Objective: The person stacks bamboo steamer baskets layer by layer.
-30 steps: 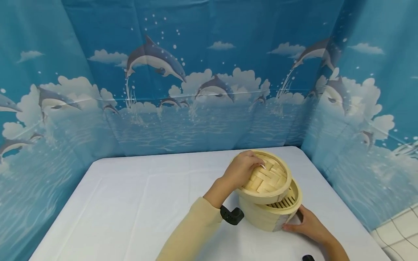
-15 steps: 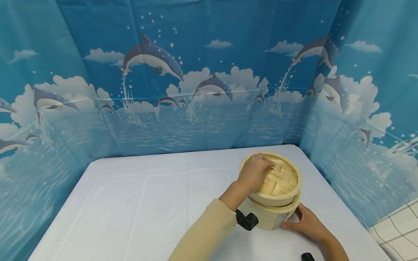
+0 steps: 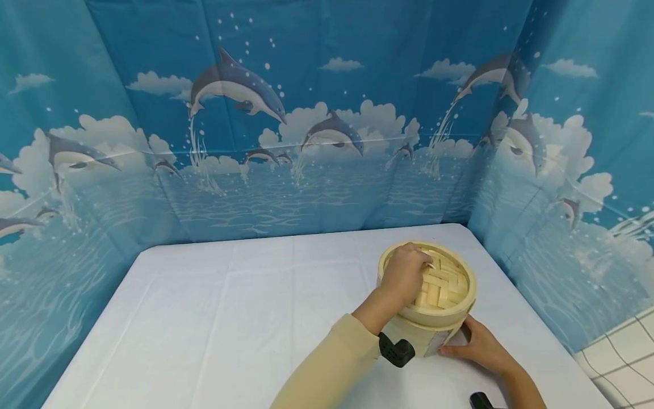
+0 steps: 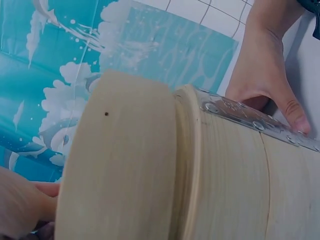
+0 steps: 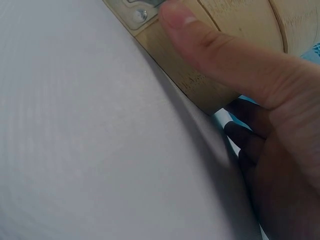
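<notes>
A round bamboo steamer basket (image 3: 411, 336) stands at the right of the table, its woven bamboo lid (image 3: 443, 284) on top. My left hand (image 3: 406, 271) grips the lid from above near its centre; the handle under the fingers is hidden. In the left wrist view the lid's rim (image 4: 120, 160) meets the basket's upper edge (image 4: 192, 150) with a narrow dark seam between. Low on the basket's right side, my right hand (image 3: 481, 347) holds the wall. Its thumb (image 5: 215, 55) presses beside a metal plate (image 5: 137, 12), while the other fingers reach behind the basket.
White cloth covers the table (image 3: 245, 318). Blue dolphin-print curtains (image 3: 317, 187) enclose the back and both sides. White tiles (image 3: 618, 363) show at the lower right. A black wrist device (image 3: 397, 350) hangs beside the basket on the left wrist.
My left hand has moved the lid rightward and down, from tilted partly off the basket to level on its top. The slatted inside is now covered. My right hand stays at the basket's side.
</notes>
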`<state>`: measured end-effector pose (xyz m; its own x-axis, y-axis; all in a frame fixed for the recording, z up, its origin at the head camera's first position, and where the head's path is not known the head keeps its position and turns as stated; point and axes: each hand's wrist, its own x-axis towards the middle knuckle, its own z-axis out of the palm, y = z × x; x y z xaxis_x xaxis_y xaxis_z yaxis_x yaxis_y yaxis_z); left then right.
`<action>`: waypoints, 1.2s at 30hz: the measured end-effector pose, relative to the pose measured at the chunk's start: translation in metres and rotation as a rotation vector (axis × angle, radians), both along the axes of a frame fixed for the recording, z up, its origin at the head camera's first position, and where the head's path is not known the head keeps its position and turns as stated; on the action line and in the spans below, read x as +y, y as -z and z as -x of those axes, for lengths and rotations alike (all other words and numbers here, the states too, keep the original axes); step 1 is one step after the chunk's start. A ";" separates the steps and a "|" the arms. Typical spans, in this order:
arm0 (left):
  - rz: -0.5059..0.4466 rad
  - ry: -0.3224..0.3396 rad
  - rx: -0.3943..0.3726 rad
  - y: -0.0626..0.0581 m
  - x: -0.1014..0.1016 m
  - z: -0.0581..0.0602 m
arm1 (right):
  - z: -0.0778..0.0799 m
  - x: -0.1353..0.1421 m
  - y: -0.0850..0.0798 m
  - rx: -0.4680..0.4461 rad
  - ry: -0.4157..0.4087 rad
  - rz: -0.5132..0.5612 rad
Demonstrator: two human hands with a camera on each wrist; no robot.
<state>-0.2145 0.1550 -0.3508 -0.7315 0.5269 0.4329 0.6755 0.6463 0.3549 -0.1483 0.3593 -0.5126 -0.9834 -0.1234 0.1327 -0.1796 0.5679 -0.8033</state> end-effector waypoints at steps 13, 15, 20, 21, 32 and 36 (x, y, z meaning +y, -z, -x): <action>0.108 -0.071 0.049 0.001 0.004 -0.006 | 0.000 0.000 0.000 0.040 -0.012 -0.017; 0.113 -0.077 0.068 0.001 0.004 -0.006 | 0.000 0.000 -0.001 0.039 -0.012 -0.021; 0.122 -0.084 0.121 0.005 0.005 -0.007 | 0.000 0.000 -0.001 0.030 -0.008 -0.028; 0.122 -0.085 0.125 0.005 0.005 -0.006 | 0.001 0.000 -0.001 0.028 -0.005 -0.032; 0.097 -0.030 0.094 0.012 0.002 -0.004 | 0.000 0.002 0.002 -0.004 0.011 -0.034; -0.016 0.077 0.027 0.012 -0.015 0.000 | 0.001 0.005 -0.002 -0.027 -0.004 -0.034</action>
